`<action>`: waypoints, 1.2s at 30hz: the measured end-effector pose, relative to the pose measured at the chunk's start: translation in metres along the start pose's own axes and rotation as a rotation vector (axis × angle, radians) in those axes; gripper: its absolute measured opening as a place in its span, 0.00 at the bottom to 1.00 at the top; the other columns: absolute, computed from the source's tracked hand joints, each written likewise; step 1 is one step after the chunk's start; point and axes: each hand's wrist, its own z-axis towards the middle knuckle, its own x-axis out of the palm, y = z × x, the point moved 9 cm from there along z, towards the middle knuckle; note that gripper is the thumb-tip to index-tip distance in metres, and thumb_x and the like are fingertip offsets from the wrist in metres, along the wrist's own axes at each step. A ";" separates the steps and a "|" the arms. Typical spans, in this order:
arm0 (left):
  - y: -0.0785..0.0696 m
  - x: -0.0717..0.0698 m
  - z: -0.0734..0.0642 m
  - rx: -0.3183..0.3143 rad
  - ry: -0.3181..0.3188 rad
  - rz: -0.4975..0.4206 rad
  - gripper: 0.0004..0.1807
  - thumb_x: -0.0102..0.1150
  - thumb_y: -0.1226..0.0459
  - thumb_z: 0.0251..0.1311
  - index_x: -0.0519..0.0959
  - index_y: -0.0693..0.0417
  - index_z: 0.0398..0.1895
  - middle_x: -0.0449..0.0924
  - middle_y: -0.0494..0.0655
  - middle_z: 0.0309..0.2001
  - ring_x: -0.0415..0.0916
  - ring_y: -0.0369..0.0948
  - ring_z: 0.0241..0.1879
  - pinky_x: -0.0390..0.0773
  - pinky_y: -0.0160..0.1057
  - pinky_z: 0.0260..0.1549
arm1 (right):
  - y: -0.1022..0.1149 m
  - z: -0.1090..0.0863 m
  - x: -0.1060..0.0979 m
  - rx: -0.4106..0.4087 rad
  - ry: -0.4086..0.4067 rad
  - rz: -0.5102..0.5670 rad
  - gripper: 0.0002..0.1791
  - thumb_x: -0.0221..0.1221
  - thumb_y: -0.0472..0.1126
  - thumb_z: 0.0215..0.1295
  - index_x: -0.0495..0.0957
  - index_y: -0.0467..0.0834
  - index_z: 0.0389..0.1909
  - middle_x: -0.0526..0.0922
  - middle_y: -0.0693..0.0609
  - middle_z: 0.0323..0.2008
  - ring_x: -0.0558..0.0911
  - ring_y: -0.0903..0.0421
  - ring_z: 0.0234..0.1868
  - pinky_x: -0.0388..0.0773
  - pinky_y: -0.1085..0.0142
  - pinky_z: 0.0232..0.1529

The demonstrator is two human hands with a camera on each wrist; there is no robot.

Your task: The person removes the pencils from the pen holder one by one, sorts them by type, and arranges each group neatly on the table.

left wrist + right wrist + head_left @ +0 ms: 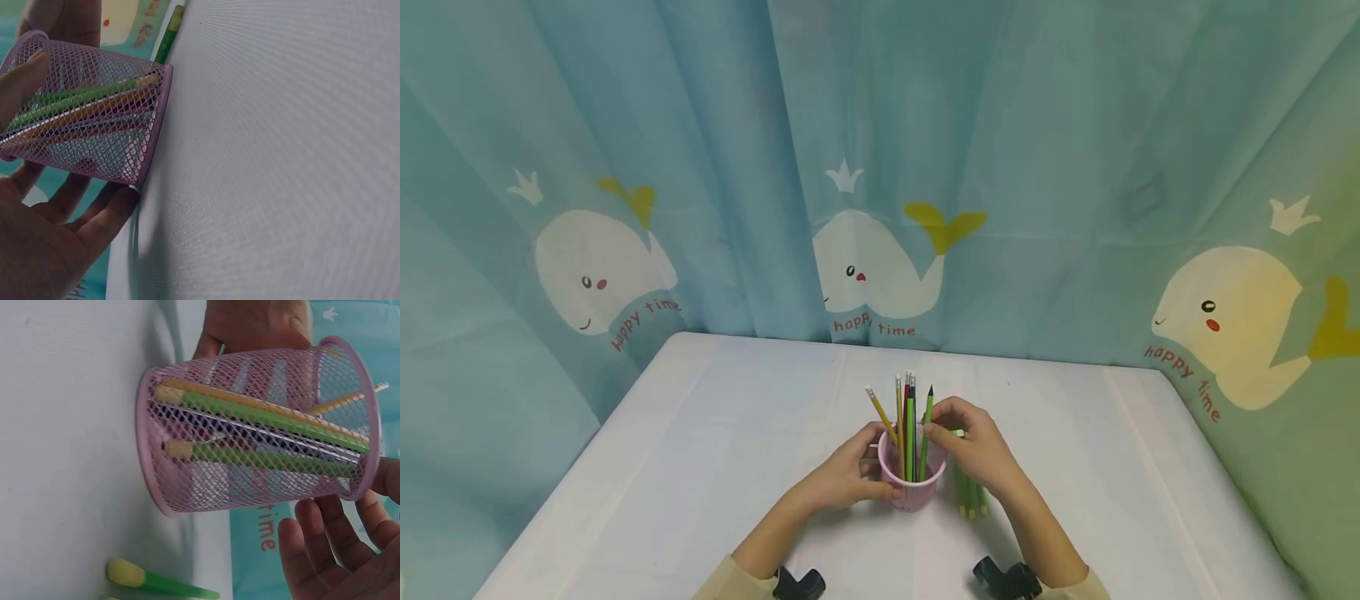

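Observation:
A pink mesh pencil cup (915,497) stands upright on the table, with several pencils inside, some yellow with erasers, others green or dark. My left hand (847,475) holds the cup from the left, thumb in front and fingers round the far side. At the right of the rim, my right hand (972,440) pinches a green pencil (926,454) between thumb and index finger. That pencil's lower end is inside the cup; its dark tip points up. In the right wrist view, the other right fingers (340,540) are spread beside the mesh.
Several green pencils (972,500) lie on the white table (700,467) just right of the cup, under my right hand. Behind the table hangs a blue-green curtain (1037,167) printed with whales. Black wrist mounts (1006,579) sit at both wrists.

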 end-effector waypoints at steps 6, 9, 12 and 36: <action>-0.002 0.000 -0.001 0.004 -0.002 -0.010 0.40 0.71 0.67 0.42 0.61 0.47 0.59 0.66 0.50 0.58 0.70 0.48 0.56 0.73 0.39 0.52 | -0.013 0.004 -0.004 -0.052 0.012 0.033 0.06 0.58 0.41 0.61 0.74 0.45 0.37 0.80 0.50 0.36 0.78 0.51 0.40 0.77 0.60 0.40; -0.002 0.001 -0.001 0.013 0.002 -0.025 0.40 0.70 0.68 0.42 0.61 0.49 0.59 0.65 0.52 0.58 0.70 0.50 0.55 0.73 0.40 0.52 | -0.018 0.004 -0.007 -0.070 0.011 0.068 0.07 0.58 0.43 0.62 0.73 0.45 0.37 0.80 0.49 0.38 0.78 0.51 0.40 0.79 0.61 0.40; -0.001 0.002 -0.002 0.012 0.002 -0.033 0.39 0.71 0.69 0.42 0.61 0.49 0.59 0.66 0.52 0.58 0.70 0.50 0.55 0.73 0.40 0.51 | -0.020 0.003 -0.011 -0.053 0.017 0.133 0.08 0.58 0.43 0.62 0.73 0.44 0.37 0.79 0.47 0.41 0.79 0.50 0.42 0.80 0.61 0.40; -0.002 0.001 -0.002 0.002 0.008 -0.039 0.38 0.71 0.68 0.42 0.61 0.49 0.57 0.67 0.53 0.55 0.71 0.50 0.54 0.74 0.39 0.50 | -0.011 -0.003 -0.079 -0.024 -0.140 0.558 0.13 0.55 0.33 0.63 0.66 0.33 0.45 0.76 0.45 0.41 0.78 0.51 0.44 0.80 0.59 0.43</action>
